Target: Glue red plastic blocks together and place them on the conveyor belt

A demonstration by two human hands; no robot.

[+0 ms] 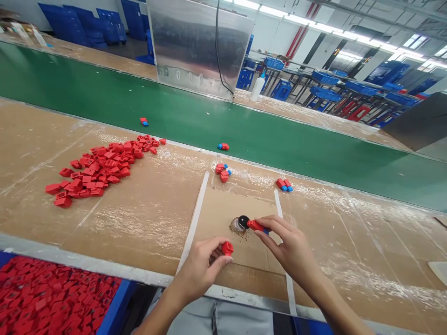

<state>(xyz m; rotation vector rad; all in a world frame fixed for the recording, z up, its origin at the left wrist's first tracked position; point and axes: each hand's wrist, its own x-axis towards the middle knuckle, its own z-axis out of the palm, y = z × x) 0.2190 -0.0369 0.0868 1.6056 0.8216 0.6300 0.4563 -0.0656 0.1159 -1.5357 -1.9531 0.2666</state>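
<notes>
My left hand [206, 260] pinches a small red plastic block [227, 248] with a hollow in its face, just above the cardboard sheet [213, 209]. Between the thumb and fingers of my right hand [291, 239] is a red-and-blue plastic piece [256, 225]. Its red end meets, or lies very close to, a round black cap-like thing [243, 222]; contact is hard to tell. That black thing sits at a small round clear container [236, 225], with brown stains and specks on the cardboard around it.
A pile of red blocks [101, 167] lies on the left of the table. More red blocks fill a blue bin [117, 307] at lower left. Red-and-blue pieces [284, 184] lie near the green conveyor belt [188, 116], and two rest on it. A white bottle [257, 87] stands beyond.
</notes>
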